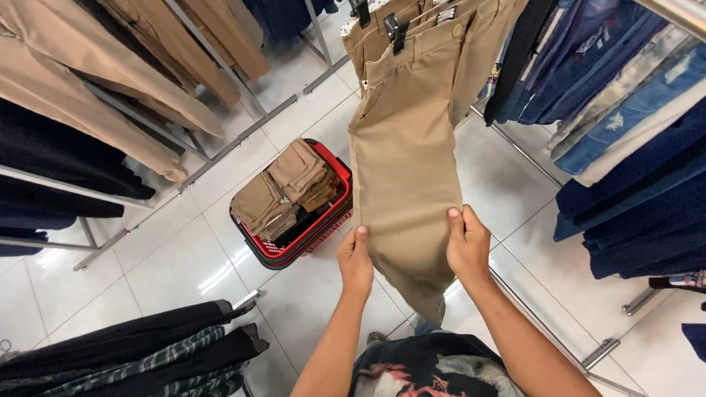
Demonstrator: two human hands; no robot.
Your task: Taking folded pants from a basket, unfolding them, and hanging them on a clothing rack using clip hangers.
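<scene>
A pair of tan trousers (406, 145) hangs from a black clip hanger (396, 28) on the rail in front of me. My left hand (356, 263) grips the left edge of the trouser leg low down. My right hand (467, 243) pinches the right edge of the same leg, thumb on the front of the cloth. More tan trousers hang just behind on the same rail.
A red shopping basket (321, 229) with folded tan trousers (291, 188) stands on the white tiled floor to the left. Racks of tan and black clothes (75, 95) line the left, jeans and dark blue clothes (644, 154) the right, dark garments (128, 355) at lower left.
</scene>
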